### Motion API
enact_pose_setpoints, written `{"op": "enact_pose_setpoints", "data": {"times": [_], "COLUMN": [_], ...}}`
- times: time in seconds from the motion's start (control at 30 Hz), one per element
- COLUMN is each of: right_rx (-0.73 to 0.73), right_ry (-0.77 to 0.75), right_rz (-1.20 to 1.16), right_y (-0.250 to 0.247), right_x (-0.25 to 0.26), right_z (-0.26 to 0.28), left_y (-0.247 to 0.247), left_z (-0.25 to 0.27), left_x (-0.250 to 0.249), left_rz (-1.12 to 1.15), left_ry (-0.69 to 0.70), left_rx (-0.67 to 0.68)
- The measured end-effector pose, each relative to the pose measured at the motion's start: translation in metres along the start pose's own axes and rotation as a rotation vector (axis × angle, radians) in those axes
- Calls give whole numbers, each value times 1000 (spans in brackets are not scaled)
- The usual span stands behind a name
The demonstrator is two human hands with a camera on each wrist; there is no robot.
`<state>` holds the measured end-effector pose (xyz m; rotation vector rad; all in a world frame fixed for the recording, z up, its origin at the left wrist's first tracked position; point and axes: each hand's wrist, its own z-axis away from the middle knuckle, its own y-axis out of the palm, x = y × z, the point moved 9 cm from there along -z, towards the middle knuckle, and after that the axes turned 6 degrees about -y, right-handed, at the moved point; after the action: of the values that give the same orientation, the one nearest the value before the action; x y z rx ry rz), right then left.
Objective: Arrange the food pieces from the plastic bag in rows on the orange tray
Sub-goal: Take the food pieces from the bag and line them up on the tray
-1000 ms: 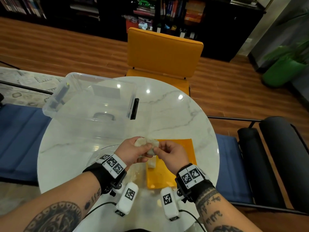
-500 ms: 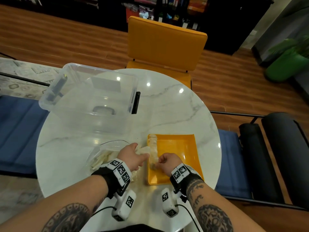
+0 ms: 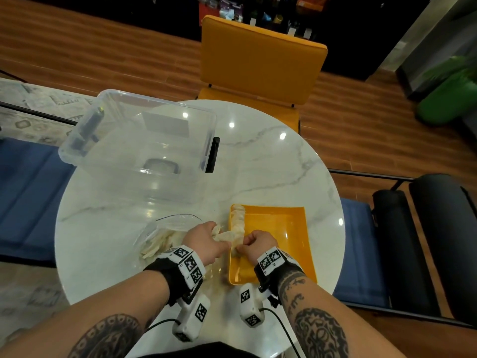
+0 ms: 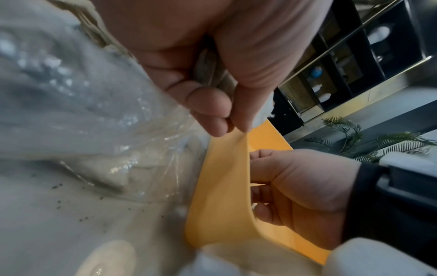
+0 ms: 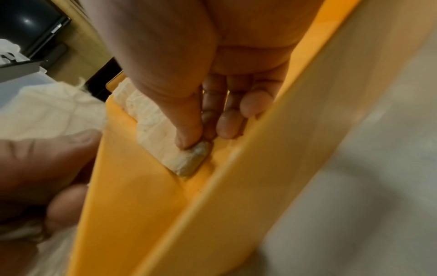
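Observation:
The orange tray (image 3: 284,228) lies on the round table, with a row of pale food pieces (image 3: 237,218) standing along its left wall. My right hand (image 3: 241,248) pinches one food piece (image 5: 189,160) between thumb and fingers at the near end of that row (image 5: 146,112), and the piece touches the tray floor (image 5: 141,205). My left hand (image 3: 219,233) hovers at the tray's left rim (image 4: 224,186), its fingers (image 4: 208,104) curled round a small stack of pieces (image 3: 227,236). The clear plastic bag (image 3: 165,236), with more pieces inside, lies left of the tray.
A large clear plastic box (image 3: 139,146) with black latches fills the table's back left. An orange chair (image 3: 258,60) stands behind the table. Blue cushioned seats flank it on both sides. Most of the tray floor right of the row is bare.
Both hands have come down from above the tray. The right hand has carried one piece from the left hand's stack to the near end of the row.

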<state>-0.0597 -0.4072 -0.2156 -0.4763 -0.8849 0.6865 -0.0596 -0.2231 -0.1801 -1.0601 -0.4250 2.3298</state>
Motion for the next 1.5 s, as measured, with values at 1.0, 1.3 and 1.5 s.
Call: {"op": "enact_pose_setpoints", "data": {"times": [1.0,1.3,1.5], "right_rx": [-128,103,106], "right_ry": [-398,-183,-138], "right_rz": [-186,182,170], "right_y": [-63,-16,-4], "right_x": [51,2,7], "right_z": [46,31,22], "left_y": [-8,-1,6], "left_z": [27,11,9], "left_x": [-21,-4,-9], "left_rz": [487,33,-219], "left_ry": [113,101,157], "left_rx": [-15,-60,-66]}}
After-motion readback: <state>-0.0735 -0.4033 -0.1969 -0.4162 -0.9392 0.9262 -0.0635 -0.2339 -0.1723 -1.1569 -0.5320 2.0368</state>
